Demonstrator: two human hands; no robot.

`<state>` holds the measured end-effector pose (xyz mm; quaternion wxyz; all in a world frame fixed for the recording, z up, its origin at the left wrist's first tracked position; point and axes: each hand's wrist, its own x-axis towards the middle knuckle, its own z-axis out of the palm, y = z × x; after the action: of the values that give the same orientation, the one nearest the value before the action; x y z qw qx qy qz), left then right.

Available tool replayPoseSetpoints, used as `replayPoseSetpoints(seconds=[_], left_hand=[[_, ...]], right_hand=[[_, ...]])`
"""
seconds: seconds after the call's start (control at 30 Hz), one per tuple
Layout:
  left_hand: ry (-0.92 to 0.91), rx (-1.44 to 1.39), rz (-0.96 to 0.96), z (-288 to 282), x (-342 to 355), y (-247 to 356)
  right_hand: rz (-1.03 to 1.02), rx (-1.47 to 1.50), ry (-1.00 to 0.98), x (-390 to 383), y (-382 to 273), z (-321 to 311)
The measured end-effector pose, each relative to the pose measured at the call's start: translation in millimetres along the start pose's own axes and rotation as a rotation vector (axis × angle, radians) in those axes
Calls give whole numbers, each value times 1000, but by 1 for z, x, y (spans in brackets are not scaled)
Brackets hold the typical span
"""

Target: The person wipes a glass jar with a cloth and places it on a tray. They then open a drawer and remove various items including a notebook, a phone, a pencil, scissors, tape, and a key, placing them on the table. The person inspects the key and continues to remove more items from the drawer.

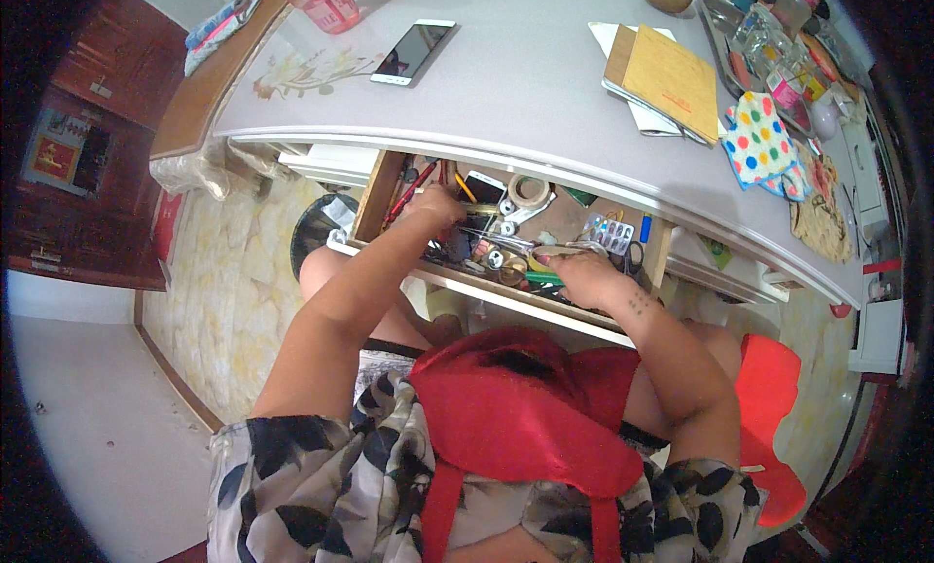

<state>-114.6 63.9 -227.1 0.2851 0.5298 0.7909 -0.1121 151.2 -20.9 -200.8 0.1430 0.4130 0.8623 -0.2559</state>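
Both my hands are inside a pulled-out drawer (566, 313) full of small things. My left hand (436, 209) reaches down at its left side with bent fingers, beside red pens (411, 193); its fingertips are partly hidden among the clutter. My right hand (588, 277) lies palm down at the front right, fingers pointing left over a green-handled item (545, 278); whether it grips this is unclear. Between the hands lie thin silver metal tools (506, 240). Around them are a roll of tape (529, 191), a white phone (484, 186), a blister pack of pills (612, 236) and dark-handled scissors (634, 258).
On the white desk (506, 86) above the drawer lie another phone (414, 52), a pink container (328, 5), a yellow-brown notebook (669, 81) and a dotted cloth (764, 140). A tray (720, 42) of bottles stands far right. A dark bin (313, 234) is left of the drawer.
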Motion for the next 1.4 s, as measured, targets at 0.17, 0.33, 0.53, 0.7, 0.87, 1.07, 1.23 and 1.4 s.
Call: replayPoseSetpoints(seconds=[0.17,0.33,0.53,0.7,0.87,1.07,1.23,1.4], left_hand=[[87,43,262,29,16,-14],[186,36,90,22,-26,25],[34,-64,44,19,-5,15],[-264,-746,205,27,7,-7],[-135,-758,286,-7,-46,7],[18,-576,395,-8,-27,-10],[-228,-769,322,-34,-15,-17],[-143,-449,432,-51,-13,-20]], right_hand=[[-30,1,-13,5,0,3],[-23,14,28,1,6,7],[-3,36,3,-5,-3,-5],[-44,8,77,-6,1,2],[0,1,-2,-5,1,-2],[-20,6,18,-4,1,-1],[-27,-1,15,-1,4,4],[-25,3,21,5,7,10]])
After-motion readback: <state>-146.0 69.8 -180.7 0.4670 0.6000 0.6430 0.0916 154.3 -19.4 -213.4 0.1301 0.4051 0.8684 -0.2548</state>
